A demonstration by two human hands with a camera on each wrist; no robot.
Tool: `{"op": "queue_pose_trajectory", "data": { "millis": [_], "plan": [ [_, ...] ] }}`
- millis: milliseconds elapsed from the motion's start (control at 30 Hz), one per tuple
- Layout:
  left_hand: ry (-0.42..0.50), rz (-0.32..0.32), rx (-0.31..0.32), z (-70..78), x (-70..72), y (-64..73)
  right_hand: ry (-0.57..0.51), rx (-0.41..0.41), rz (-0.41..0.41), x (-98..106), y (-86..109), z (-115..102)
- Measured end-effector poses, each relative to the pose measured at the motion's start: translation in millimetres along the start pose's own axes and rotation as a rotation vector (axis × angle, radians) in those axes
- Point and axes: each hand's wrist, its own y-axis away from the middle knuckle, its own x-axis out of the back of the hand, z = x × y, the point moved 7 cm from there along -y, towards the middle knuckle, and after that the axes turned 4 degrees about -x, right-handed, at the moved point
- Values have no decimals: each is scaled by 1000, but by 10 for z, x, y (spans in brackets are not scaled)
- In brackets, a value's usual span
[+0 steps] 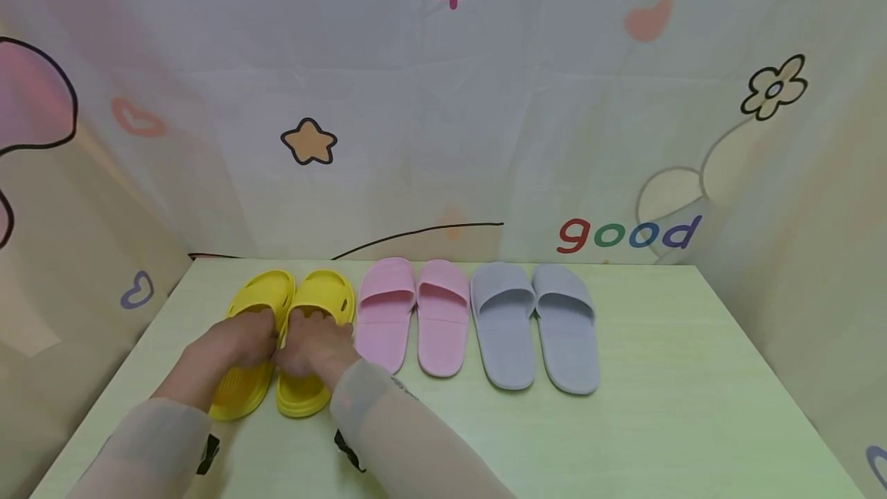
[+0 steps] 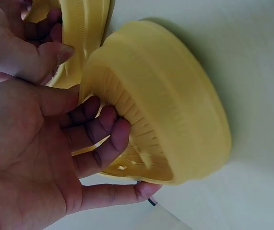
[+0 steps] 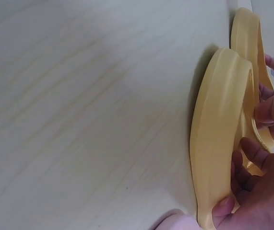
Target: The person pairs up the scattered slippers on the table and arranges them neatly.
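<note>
Two yellow clogs lie side by side at the left of the table, toes toward the back wall. My left hand (image 1: 246, 339) grips the left yellow clog (image 1: 266, 289) at its opening, with curled fingers reaching inside in the left wrist view. On the right yellow clog (image 1: 322, 287), my right hand (image 1: 315, 345) holds the rim of the opening. Its fingers dip into the clog in the right wrist view, and one fingertip (image 3: 224, 205) touches the side wall. Both heels show below the hands in the head view, and the hands are close together between the clogs.
Right of the clogs lies a pair of pink slippers (image 1: 442, 337), then a pair of grey slippers (image 1: 509, 349), all with toes toward the back. The pale table (image 1: 693, 376) is enclosed by a patterned cloth (image 1: 416, 98) behind and at both sides.
</note>
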Motion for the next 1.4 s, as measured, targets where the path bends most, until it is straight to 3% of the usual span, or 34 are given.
{"op": "queue_pose_trajectory", "data": {
  "millis": [200, 500, 967, 1400],
  "plan": [
    [15, -6, 30, -36, 12, -60, 1, 4, 14, 21, -52, -1],
    [-15, 19, 1, -36, 51, -137, 14, 12, 45, 44, -107, 2],
    [3, -1, 57, -99, 55, -263, 25, 4, 74, 80, -142, 19],
    [63, -11, 85, -76, 56, -198, 71, 82, 101, 113, -39, 54]
  ]
}}
